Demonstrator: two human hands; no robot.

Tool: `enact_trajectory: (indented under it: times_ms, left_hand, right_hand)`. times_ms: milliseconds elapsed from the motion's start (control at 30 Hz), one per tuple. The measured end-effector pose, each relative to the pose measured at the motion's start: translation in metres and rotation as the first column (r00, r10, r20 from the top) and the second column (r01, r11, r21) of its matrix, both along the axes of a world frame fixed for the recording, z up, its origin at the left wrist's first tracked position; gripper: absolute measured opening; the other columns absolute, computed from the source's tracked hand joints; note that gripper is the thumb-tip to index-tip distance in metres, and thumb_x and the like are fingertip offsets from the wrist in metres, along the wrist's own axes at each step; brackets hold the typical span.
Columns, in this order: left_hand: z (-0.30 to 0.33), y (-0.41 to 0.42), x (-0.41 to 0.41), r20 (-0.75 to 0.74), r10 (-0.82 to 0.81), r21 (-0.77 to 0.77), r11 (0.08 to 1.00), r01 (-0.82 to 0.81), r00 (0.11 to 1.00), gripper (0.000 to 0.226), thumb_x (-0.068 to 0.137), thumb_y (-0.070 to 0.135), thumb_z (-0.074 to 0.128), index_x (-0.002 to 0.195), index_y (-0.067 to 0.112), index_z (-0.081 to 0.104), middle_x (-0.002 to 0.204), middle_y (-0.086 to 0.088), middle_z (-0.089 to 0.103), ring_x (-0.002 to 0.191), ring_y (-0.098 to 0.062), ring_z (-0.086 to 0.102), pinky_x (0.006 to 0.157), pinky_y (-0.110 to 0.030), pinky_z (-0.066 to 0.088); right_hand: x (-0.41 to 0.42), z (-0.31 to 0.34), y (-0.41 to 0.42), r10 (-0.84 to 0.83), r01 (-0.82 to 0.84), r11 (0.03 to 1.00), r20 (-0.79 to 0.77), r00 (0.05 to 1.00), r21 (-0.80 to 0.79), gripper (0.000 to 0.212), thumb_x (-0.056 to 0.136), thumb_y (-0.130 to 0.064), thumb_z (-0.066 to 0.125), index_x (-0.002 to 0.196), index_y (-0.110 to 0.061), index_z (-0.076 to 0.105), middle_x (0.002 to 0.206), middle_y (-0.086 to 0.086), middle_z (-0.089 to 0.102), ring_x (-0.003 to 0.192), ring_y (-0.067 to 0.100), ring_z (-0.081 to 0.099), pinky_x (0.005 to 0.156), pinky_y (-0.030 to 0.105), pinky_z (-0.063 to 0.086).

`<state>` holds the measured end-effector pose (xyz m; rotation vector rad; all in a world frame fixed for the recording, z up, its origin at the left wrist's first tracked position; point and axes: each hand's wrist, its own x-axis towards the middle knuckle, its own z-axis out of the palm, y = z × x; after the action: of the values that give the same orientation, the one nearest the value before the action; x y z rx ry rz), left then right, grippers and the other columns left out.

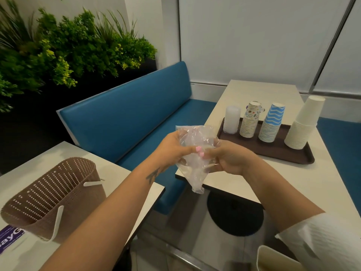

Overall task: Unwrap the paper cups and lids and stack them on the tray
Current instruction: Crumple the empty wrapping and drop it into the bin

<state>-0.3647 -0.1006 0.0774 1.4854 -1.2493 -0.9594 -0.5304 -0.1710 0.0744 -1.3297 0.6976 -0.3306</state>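
A crumpled clear plastic wrapper (192, 167) hangs in the air between the two tables. My left hand (173, 148) grips its upper left part and my right hand (229, 158) grips its right side, fingers curled into the film. On the right table lies a dark brown tray (293, 156). Standing upside down on it, left to right, are a stack of white lids (231, 119), a stack of patterned paper cups (250, 120), a stack of blue wave-striped cups (271, 124) and a tall, leaning stack of plain white cups (303, 124).
A brown perforated basket (50, 198) with white handles lies on the left table, next to a purple sticker (10, 236). A blue bench (127, 116) runs behind, with plants (64, 49) above it. A cream bin's rim (277, 257) shows at the bottom right.
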Motion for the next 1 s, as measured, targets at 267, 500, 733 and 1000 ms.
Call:
enact_trajectory:
  times_ms: [267, 500, 733, 1000]
  left_hand:
    - [-0.014, 0.006, -0.012, -0.604, 0.14, -0.016, 0.982, -0.187, 0.785, 0.038, 0.075, 0.036, 0.071, 0.103, 0.013, 0.058, 0.102, -0.003, 0.067, 0.084, -0.019, 0.069, 0.06, -0.031, 0.058]
    - [-0.008, 0.005, -0.011, -0.569, 0.053, 0.291, 0.946, 0.14, 0.821, 0.026, 0.094, 0.023, 0.057, 0.115, 0.008, 0.057, 0.095, -0.01, 0.07, 0.067, -0.02, 0.072, 0.056, -0.025, 0.059]
    - [-0.002, -0.004, -0.007, -0.712, 0.192, 0.354, 0.929, 0.109, 0.675, 0.017, 0.096, 0.01, 0.052, 0.103, -0.003, 0.06, 0.073, -0.016, 0.072, 0.058, -0.023, 0.072, 0.048, -0.022, 0.057]
    - [-0.003, -0.009, 0.001, -0.654, -0.013, 0.286, 0.921, 0.264, 0.756, 0.069, 0.074, 0.048, 0.068, 0.128, 0.006, 0.058, 0.115, -0.013, 0.067, 0.09, -0.023, 0.069, 0.074, -0.027, 0.058]
  right_hand:
    - [0.002, -0.003, -0.011, -0.208, 0.201, 0.978, 0.16, 0.965, 0.06, 0.044, 0.081, 0.017, 0.056, 0.11, -0.016, 0.062, 0.119, 0.011, 0.062, 0.107, 0.033, 0.06, 0.077, 0.04, 0.057]
    - [-0.001, -0.004, -0.009, -0.289, 0.321, 0.938, 0.214, 0.933, -0.133, 0.045, 0.08, 0.017, 0.056, 0.107, -0.017, 0.065, 0.107, 0.0, 0.067, 0.098, 0.022, 0.064, 0.071, 0.032, 0.057]
    - [-0.004, -0.006, -0.005, -0.195, 0.256, 0.903, 0.201, 0.96, -0.346, 0.026, 0.091, 0.007, 0.052, 0.099, -0.011, 0.07, 0.091, -0.006, 0.07, 0.079, 0.01, 0.069, 0.067, 0.028, 0.059]
    - [-0.001, -0.005, -0.014, -0.124, 0.191, 0.847, 0.165, 0.978, -0.495, 0.052, 0.076, 0.031, 0.045, 0.098, -0.009, 0.07, 0.116, 0.005, 0.056, 0.1, 0.015, 0.056, 0.07, 0.024, 0.058]
